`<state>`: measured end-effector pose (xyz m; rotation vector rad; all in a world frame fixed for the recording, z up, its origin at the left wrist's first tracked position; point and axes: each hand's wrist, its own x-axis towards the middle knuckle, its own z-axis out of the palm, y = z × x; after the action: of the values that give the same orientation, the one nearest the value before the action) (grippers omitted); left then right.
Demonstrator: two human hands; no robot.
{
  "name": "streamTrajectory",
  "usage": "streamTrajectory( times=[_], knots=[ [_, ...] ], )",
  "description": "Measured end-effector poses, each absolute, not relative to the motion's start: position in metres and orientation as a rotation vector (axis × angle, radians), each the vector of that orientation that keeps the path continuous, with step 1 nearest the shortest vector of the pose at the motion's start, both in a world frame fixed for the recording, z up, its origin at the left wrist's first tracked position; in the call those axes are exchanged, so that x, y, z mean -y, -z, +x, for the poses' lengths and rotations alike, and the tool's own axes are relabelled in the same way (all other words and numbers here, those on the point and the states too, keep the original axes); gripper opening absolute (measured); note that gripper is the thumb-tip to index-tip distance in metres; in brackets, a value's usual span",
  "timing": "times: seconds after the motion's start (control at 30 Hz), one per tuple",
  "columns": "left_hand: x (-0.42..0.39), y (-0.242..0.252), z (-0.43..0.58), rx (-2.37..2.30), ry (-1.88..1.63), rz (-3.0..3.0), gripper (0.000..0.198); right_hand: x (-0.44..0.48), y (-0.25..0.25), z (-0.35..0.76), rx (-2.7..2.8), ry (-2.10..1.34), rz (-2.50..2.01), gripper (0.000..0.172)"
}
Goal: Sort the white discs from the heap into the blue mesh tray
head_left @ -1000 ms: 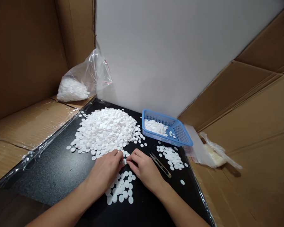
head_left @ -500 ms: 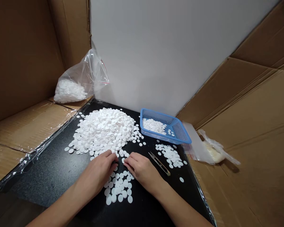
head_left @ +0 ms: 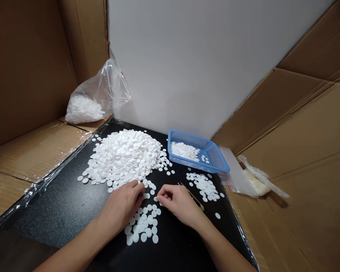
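Observation:
White round discs lie in a large heap (head_left: 127,151) on the black tabletop (head_left: 73,211). My left hand (head_left: 124,200) rests at the heap's front edge, its fingers curled together and their tips partly hidden. To its right, my right hand (head_left: 178,202) is closed in a pinch, with a white disc (head_left: 155,199) at its fingertips. A loose group of discs (head_left: 143,224) is spread nearer to me, between my forearms. Partly behind my right hand lies a pair of thread snips (head_left: 197,200).
A blue mesh basket (head_left: 218,166) holding white discs stands at the back right. In front of it is a small pile of discs (head_left: 205,187). A clear bag of white pieces (head_left: 85,109) sits back left; another plastic bag (head_left: 257,181) lies right. Cardboard (head_left: 308,151) flanks the table.
My right hand has moved slightly right and back toward me, away from my left, with a disc at its fingertips, now partly covering the snips. My left hand has shifted slightly right.

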<state>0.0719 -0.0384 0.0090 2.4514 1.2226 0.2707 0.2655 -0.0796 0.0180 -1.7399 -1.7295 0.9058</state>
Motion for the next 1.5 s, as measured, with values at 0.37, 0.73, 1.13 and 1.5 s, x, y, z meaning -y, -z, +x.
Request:
streamTrajectory(
  times=[0.37,0.73,1.13,1.5],
  knots=[
    [0.038,-0.003,0.071,-1.107,-0.413,2.458,0.015,0.073,-0.012,0.279,1.839,-0.655,-1.680,0.020],
    [0.032,0.001,0.075,-1.078,-0.527,2.432,0.021,0.069,-0.012,0.282,1.771,-0.738,-1.700,0.021],
    [0.035,0.003,0.053,-1.098,-0.617,2.283,0.019,0.071,-0.009,0.269,1.844,-0.799,-1.638,0.018],
    [0.054,0.001,0.042,-0.984,-0.673,2.172,0.038,0.074,-0.015,0.272,1.791,-0.906,-1.577,0.021]
  ],
)
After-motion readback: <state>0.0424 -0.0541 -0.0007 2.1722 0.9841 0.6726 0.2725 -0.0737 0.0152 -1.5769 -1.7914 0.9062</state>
